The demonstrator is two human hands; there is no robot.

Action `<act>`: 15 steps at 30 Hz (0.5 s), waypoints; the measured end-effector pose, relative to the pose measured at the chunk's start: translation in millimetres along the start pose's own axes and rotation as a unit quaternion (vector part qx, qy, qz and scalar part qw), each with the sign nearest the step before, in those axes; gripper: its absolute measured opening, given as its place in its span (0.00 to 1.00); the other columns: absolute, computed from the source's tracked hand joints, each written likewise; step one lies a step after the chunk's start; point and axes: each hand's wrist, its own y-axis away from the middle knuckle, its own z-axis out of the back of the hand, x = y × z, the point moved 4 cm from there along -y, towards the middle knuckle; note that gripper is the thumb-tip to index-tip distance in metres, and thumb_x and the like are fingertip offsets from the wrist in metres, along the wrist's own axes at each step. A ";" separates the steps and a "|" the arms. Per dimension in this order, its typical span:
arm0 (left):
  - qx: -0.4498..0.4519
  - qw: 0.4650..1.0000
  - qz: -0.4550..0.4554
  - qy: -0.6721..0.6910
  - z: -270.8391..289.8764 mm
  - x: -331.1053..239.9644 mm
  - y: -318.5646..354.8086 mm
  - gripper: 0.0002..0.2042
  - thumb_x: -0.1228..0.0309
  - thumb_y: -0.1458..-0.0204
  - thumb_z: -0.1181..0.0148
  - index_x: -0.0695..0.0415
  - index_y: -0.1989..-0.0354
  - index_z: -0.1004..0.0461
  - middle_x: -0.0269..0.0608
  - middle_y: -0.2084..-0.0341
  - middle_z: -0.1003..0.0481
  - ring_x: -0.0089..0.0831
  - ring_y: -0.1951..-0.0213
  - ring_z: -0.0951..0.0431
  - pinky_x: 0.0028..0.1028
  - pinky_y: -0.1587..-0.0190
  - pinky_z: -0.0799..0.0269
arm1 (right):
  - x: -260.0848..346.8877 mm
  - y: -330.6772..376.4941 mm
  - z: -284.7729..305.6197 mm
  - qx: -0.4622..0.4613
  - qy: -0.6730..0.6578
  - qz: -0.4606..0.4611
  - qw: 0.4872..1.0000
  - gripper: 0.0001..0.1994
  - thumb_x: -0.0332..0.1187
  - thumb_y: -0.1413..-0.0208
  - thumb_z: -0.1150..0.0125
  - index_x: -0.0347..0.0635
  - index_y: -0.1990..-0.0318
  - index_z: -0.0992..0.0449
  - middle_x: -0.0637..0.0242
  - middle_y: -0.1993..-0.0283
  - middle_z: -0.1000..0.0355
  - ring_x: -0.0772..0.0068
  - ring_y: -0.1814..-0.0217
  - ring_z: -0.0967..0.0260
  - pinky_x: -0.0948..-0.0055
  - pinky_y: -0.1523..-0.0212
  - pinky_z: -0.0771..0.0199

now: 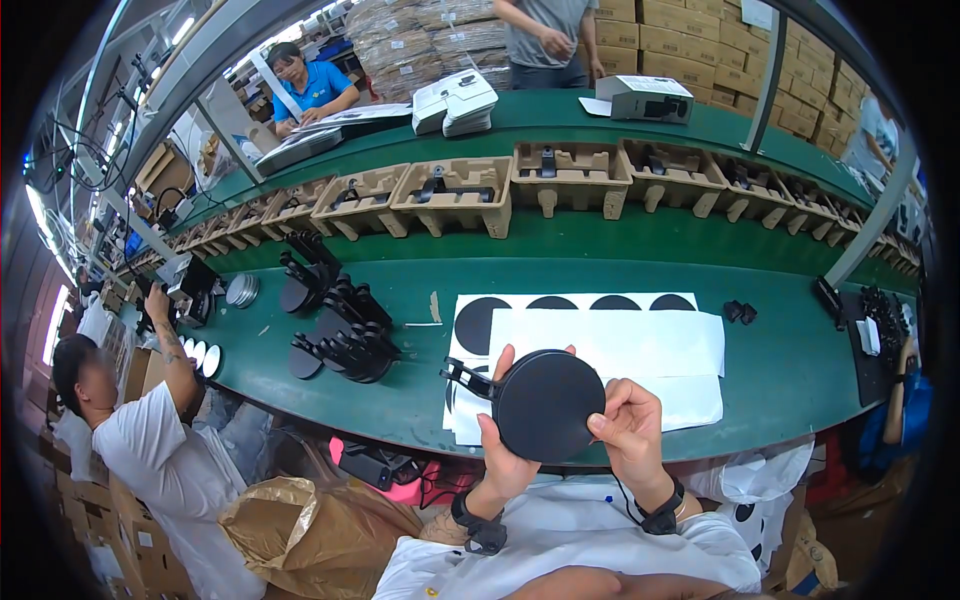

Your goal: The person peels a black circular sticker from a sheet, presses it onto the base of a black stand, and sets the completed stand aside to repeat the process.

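Observation:
A round black disc-shaped base (550,408) with a short hinged black arm (468,378) at its left edge is held up in front of me, its flat face toward me. My left hand (508,466) grips it from the left and below, with fingers behind. At the lower right rim my right hand (634,428) has its thumb on the edge, the other fingers curled; whether a small piece is between them I cannot make out. Behind the disc lie white sheets (660,345) with black round pads (556,303), partly covered by a blank sheet.
Several similar black bases with arms (350,335) stand clustered at left on the green table (430,285). Small black parts (740,312) lie right of the sheets. Brown moulded trays (455,205) line the far side. A co-worker (150,440) sits at left.

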 end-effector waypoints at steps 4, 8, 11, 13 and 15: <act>-0.003 1.000 -0.001 -0.005 4.6 -4.7 -1.4 0.38 0.33 0.49 0.73 0.37 0.33 0.67 0.64 0.40 0.47 0.62 0.43 0.39 0.54 0.43 0.42 | -7.2 -1.5 -0.4 0.039 -0.009 0.030 0.999 0.06 0.17 0.51 0.42 0.35 0.72 0.34 0.67 0.71 0.36 0.82 0.71 0.33 0.82 0.71 0.25; 0.010 1.000 -0.019 -0.016 4.4 -11.1 -2.8 0.38 0.37 0.49 0.64 0.37 0.33 0.66 0.64 0.40 0.47 0.63 0.44 0.38 0.54 0.43 0.41 | -10.0 -4.4 -5.4 0.035 0.008 0.042 0.998 0.07 0.16 0.52 0.42 0.35 0.72 0.34 0.66 0.71 0.36 0.82 0.71 0.33 0.83 0.70 0.25; 0.010 1.000 -0.021 -0.015 5.5 -12.3 -2.7 0.37 0.42 0.50 0.58 0.37 0.33 0.65 0.65 0.40 0.47 0.63 0.45 0.37 0.54 0.44 0.40 | -8.9 -5.9 -10.1 0.009 0.040 0.026 0.999 0.09 0.18 0.54 0.41 0.38 0.74 0.36 0.67 0.74 0.38 0.83 0.77 0.37 0.85 0.76 0.31; -0.004 1.000 -0.008 0.007 6.1 -10.7 -1.9 0.38 0.47 0.51 0.53 0.38 0.34 0.63 0.65 0.41 0.46 0.62 0.45 0.36 0.53 0.44 0.39 | -7.1 -7.1 -9.4 0.008 0.045 0.024 0.999 0.08 0.18 0.54 0.40 0.37 0.74 0.35 0.67 0.73 0.36 0.83 0.76 0.36 0.85 0.75 0.29; 0.001 1.000 -0.014 0.001 3.3 -9.0 -1.5 0.37 0.48 0.51 0.53 0.39 0.34 0.62 0.65 0.41 0.46 0.62 0.45 0.36 0.53 0.45 0.38 | -3.5 -8.8 -6.7 0.009 0.054 0.017 0.998 0.08 0.18 0.53 0.39 0.35 0.75 0.33 0.67 0.73 0.33 0.84 0.76 0.34 0.83 0.73 0.25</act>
